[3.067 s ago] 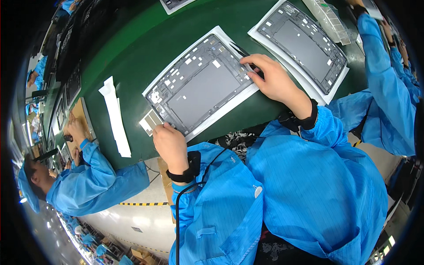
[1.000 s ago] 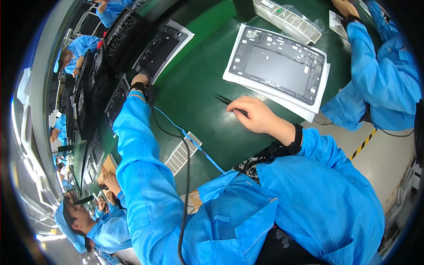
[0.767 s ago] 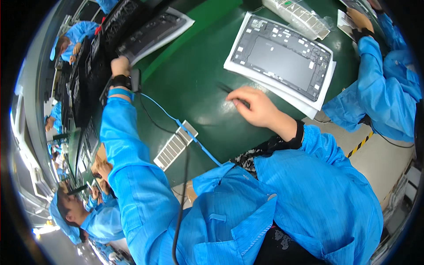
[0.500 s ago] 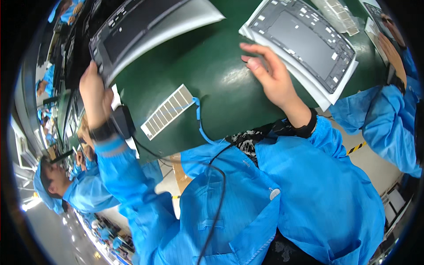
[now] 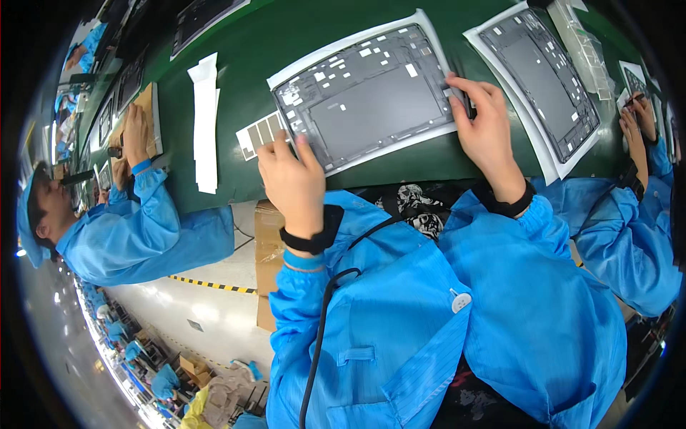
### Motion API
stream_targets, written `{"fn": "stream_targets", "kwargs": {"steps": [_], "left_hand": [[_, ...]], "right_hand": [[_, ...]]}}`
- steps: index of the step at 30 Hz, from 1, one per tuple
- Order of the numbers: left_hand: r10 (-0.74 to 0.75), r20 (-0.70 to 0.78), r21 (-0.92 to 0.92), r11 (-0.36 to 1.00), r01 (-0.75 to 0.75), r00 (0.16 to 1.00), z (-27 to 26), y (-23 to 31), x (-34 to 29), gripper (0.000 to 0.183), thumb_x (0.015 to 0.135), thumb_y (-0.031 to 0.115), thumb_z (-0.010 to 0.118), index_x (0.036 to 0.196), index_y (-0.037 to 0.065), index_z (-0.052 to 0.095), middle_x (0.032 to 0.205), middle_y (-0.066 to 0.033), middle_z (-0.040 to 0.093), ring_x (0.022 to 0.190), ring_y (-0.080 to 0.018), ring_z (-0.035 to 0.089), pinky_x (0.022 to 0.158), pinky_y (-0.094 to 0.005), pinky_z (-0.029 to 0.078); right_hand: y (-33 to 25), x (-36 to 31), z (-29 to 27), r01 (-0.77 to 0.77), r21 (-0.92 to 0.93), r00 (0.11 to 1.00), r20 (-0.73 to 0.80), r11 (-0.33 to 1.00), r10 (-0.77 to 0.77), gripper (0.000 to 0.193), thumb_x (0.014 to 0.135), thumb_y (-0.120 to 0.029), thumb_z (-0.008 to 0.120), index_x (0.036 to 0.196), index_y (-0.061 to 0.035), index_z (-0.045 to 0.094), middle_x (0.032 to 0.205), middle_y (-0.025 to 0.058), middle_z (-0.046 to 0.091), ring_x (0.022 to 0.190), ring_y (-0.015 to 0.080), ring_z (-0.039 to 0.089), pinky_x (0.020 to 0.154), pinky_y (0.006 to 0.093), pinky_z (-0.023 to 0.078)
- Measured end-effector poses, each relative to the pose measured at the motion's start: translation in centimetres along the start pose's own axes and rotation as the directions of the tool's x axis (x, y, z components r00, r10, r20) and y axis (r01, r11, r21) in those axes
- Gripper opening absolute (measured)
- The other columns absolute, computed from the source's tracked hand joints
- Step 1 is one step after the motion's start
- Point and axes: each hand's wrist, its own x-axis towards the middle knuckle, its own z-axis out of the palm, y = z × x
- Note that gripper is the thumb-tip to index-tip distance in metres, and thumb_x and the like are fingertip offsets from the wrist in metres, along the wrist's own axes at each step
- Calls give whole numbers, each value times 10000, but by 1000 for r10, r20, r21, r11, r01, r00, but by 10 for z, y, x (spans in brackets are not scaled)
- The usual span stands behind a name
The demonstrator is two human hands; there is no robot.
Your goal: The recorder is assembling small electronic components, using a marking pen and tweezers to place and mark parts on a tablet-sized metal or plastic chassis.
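In front of me on the green table lies a dark grey tablet back housing, dotted with small white stickers, on a white foam sheet. My left hand grips its near left corner, thumb along the edge. My right hand holds the right edge between thumb and fingers. Partly under my left fingers and the housing is a white strip of grey rectangular labels. A wristband with a black cable is on my left wrist; a black band is on my right.
A second housing rests on foam at the right, beside a plastic-wrapped stack. White paper strips lie at the left, and a dark panel sits beyond. Co-workers in blue sit on both sides, their hands at the table.
The housing in my left hand has come from the far left to the middle, now flat before me. My right hand, free before, has moved onto its right edge. The label strip is now partly covered.
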Motion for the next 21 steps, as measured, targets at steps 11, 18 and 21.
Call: {"fn": "stream_targets", "kwargs": {"steps": [11, 18, 21], "left_hand": [[291, 105, -241, 935, -260, 951, 9, -47, -24, 594, 916, 298, 622, 1383, -39, 473, 1473, -217, 433, 1367, -408, 387, 1115, -501, 300], [297, 14, -272, 920, -282, 955, 11, -59, -20, 593, 829, 288, 691, 1295, -36, 521, 1334, -210, 519, 1244, -398, 473, 1046, -506, 355], [307, -18, -331, 896, -295, 952, 15, -60, -20, 610, 810, 283, 688, 1306, -24, 509, 1289, -204, 535, 1220, -401, 490, 1042, -514, 365]], "right_hand": [[-102, -23, 5, -98, 490, 990, 135, 866, 35, 403, 1051, -288, 467, 1217, 36, 638, 1154, 138, 667, 797, 90, 601, 708, 260, 494], [-137, 13, 155, -434, 510, 819, 567, 742, 89, 364, 1010, -311, 546, 1072, 22, 679, 867, 79, 683, 746, 95, 620, 680, 265, 517], [-139, 13, 186, -280, 490, 895, 444, 825, 40, 267, 904, -233, 661, 962, 25, 700, 709, 103, 688, 625, 126, 642, 605, 277, 517]]}}
